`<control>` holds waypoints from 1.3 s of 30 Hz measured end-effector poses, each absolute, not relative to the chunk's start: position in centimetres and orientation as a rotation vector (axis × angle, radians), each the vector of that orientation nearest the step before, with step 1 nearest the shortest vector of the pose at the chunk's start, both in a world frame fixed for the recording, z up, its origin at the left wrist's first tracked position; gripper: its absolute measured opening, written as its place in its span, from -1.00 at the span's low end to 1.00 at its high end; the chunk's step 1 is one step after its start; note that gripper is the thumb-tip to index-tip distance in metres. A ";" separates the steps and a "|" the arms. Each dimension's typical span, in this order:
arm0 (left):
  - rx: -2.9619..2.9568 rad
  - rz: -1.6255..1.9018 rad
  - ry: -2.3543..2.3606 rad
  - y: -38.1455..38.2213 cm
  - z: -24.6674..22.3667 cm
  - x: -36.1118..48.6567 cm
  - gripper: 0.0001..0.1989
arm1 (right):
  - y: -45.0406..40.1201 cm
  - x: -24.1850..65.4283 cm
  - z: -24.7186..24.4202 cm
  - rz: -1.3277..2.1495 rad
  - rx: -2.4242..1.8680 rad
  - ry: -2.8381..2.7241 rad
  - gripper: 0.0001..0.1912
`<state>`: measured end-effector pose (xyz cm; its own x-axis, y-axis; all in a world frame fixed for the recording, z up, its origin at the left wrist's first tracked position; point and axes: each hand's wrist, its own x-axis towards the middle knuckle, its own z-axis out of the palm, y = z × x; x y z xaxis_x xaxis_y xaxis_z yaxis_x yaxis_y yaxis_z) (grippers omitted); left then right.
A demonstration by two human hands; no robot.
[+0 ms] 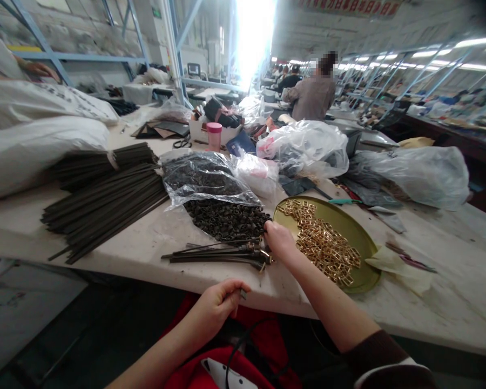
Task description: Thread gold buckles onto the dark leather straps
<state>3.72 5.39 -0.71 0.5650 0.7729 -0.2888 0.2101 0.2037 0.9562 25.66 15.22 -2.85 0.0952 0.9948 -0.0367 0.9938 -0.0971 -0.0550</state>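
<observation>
My left hand [221,305] is closed in front of the table's edge, with the tip of a thin dark strip [243,294] sticking out of its fingers. My right hand [279,240] reaches to the right edge of a pile of small dark loops [227,220]; its fingers are pinched and what they hold is hidden. Beside that hand, a golden-green round tray [366,273] holds many gold rectangular buckles [328,246]. Just left of it, several dark strips with metal ends [214,255] lie near the table's front edge.
Bundles of long dark strips [109,202] lie at left beside white sacks [44,146]. Behind the loops are a plastic bag [206,175], a pink-lidded jar [214,138] and more clear bags [308,146]. A person [314,94] is beyond the table [137,270].
</observation>
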 end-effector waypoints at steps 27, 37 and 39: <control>1.545 0.616 1.053 6.6 0.6 3.5 -0.68 | 3.3 19.0 0.1 1.284 -1.269 -1.281 -0.81; 1.803 0.590 1.113 5.1 0.9 3.3 -0.73 | 1.3 18.4 0.2 0.601 -1.607 -1.787 -0.91; 1.828 0.575 1.122 4.9 1.2 3.3 -0.73 | 1.3 18.4 0.3 0.588 -1.617 -1.820 -0.88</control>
